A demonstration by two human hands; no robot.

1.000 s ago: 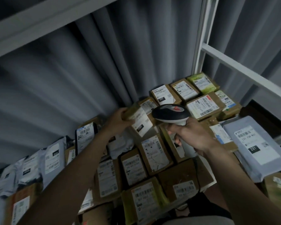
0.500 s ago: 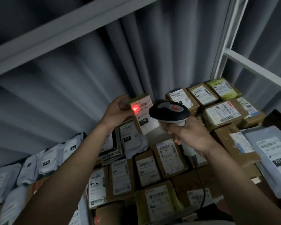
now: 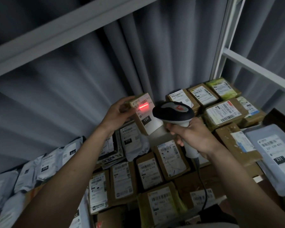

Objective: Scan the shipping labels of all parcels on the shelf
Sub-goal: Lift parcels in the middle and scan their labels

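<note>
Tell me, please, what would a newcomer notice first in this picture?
The red scan line glows on the label of a small box held up by the left hand at centre. Beside it, the right hand grips the barcode scanner. Below, labelled parcels crowd the shelf.

One handheld scanner [image 3: 173, 111] is in view, and one small box [image 3: 142, 112] is raised above the rest. About fourteen cardboard boxes [image 3: 224, 112] lie on the shelf; roughly eight grey mailer bags [image 3: 276, 155] lie among them, though blur hides the exact totals.
</note>
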